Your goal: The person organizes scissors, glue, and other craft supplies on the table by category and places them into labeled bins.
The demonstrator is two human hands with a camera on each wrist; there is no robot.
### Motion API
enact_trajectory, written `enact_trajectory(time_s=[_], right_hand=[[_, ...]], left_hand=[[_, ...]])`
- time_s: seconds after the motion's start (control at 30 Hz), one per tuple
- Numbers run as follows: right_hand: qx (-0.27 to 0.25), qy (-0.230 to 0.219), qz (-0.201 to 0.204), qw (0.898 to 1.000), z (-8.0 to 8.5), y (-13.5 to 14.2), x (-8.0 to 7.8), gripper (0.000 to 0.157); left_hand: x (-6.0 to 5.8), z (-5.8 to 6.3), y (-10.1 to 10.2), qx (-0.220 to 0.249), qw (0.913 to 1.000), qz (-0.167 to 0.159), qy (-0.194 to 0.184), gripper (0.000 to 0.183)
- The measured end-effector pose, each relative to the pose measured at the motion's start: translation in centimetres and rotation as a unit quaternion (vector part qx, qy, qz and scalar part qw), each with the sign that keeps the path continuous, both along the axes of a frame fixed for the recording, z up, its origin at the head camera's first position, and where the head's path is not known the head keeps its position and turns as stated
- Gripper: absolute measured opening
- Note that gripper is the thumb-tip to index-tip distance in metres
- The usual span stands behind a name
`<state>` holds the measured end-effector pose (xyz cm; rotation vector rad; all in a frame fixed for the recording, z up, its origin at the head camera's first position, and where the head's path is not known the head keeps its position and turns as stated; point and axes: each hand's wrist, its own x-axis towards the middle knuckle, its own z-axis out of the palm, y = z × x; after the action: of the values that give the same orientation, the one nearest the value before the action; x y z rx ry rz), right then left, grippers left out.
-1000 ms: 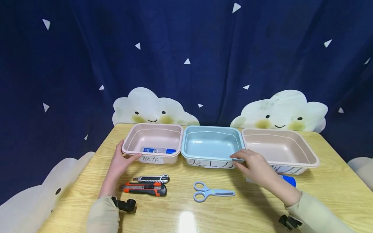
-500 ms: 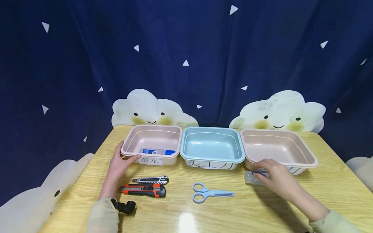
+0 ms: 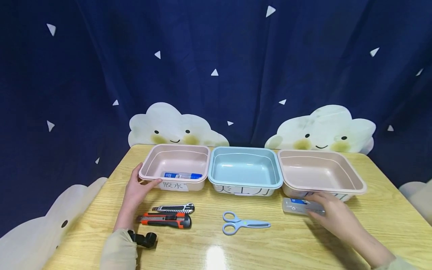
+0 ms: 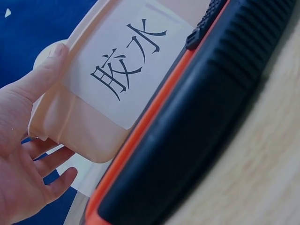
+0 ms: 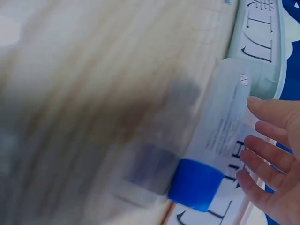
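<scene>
My left hand (image 3: 135,191) holds the front left corner of the left pink bin (image 3: 199,185), thumb on the rim and fingers at its side. A clear glue bottle with a blue cap lies inside. A second glue bottle (image 3: 291,207) lies on the table before the right pinkish bin (image 3: 314,176). Over its capped end hovers my right hand (image 3: 334,215); in the right wrist view its fingers are spread beside the bottle (image 5: 218,112), not closed round it. Whether the thumb touches it I cannot tell.
Between the pink bins stands a blue bin (image 3: 244,185). Blue-handled scissors (image 3: 237,223) lie in front of it. A silver-black utility knife (image 3: 173,208) and an orange-black utility knife (image 3: 168,220) lie below the left bin. A dark blue curtain (image 3: 189,45) hangs behind the table.
My right hand has moved right and toward me, from the blue bin's front rim to the glue bottle on the table. The left hand stays on its bin.
</scene>
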<state>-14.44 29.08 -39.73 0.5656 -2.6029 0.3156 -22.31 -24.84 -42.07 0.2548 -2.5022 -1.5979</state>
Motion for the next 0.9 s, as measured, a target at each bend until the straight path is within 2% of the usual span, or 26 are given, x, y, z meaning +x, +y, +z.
enact_trajectory(time_s=[0.4,0.9], right_hand=[[0.010,-0.010,-0.016,1.000,-1.9,2.4,-0.3,0.046],[0.031,0.009,0.015,0.999,-2.2,3.0,-0.4,0.059]], left_hand=[[0.0,-0.1,0.1,0.001,1.0000,-0.004,0.003,0.102],[0.0,-0.2,0.1,0.000,1.0000,-0.003,0.001,0.102]])
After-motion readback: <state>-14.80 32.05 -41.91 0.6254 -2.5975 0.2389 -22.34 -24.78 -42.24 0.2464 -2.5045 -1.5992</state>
